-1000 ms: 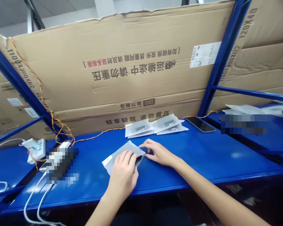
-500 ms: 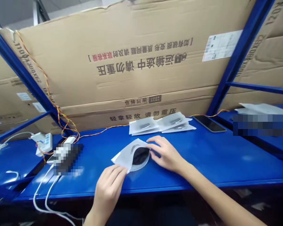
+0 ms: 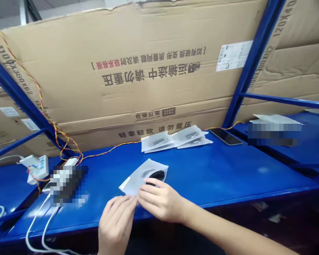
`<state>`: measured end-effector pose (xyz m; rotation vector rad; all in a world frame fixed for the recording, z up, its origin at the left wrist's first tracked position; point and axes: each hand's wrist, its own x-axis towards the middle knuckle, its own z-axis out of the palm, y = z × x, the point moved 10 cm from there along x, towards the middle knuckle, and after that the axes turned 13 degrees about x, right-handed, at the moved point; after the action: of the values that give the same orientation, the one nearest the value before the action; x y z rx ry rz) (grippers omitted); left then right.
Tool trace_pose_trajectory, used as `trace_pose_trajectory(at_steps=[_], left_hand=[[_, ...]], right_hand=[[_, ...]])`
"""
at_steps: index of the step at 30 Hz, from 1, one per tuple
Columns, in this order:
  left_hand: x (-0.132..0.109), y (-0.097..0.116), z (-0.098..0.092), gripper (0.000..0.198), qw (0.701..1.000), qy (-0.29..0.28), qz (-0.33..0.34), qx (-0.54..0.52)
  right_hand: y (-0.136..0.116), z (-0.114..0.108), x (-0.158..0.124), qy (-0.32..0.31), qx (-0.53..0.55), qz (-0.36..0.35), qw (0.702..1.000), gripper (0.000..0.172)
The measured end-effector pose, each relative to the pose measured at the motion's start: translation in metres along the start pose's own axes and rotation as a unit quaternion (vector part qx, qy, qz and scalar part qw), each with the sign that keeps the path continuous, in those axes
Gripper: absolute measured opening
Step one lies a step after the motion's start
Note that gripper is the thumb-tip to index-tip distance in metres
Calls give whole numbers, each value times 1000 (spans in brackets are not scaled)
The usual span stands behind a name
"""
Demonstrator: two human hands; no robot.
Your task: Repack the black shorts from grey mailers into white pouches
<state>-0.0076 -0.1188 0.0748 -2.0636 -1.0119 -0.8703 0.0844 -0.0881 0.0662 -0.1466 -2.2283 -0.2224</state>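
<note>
A frosted white plastic bag (image 3: 138, 173) lies on the blue shelf in front of me, with a black item (image 3: 157, 175) showing at its opening; I cannot make out its kind. My left hand (image 3: 117, 219) pinches the bag's near edge, fingers closed. Beside it, my right hand (image 3: 162, 200) has its fingers together at the bag's near corner and mouth, partly covering the black item. The two hands' fingertips almost meet. What exactly the right fingertips grip is hidden.
Several filled frosted bags (image 3: 158, 141) lie at the back against a large cardboard box (image 3: 149, 32). A phone (image 3: 225, 136) rests to their right. Left are a power strip (image 3: 39, 170), white cables (image 3: 44, 226) and twisted wires (image 3: 55, 134). Blue posts (image 3: 251, 67) frame the shelf.
My right hand has moved from the bag's far right side to its near edge, beside my left hand. The bag's mouth looks narrower. The view has shifted slightly.
</note>
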Motion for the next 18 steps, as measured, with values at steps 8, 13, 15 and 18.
trace_pose_trajectory(at_steps=[8, 13, 15, 18], left_hand=[[0, -8, -16, 23, 1000, -5, -1, -19], [-5, -19, -24, 25, 1000, -4, -13, -24], [-7, -22, -23, 26, 1000, -4, -12, -15], [-5, -25, -17, 23, 1000, -13, -4, 22]], right_hand=[[27, -38, -28, 21, -53, 2, 998, 20], [63, -67, -57, 9, -76, 54, 996, 24], [67, -74, -60, 5, -81, 59, 995, 19], [65, -77, -56, 9, -83, 69, 994, 15]])
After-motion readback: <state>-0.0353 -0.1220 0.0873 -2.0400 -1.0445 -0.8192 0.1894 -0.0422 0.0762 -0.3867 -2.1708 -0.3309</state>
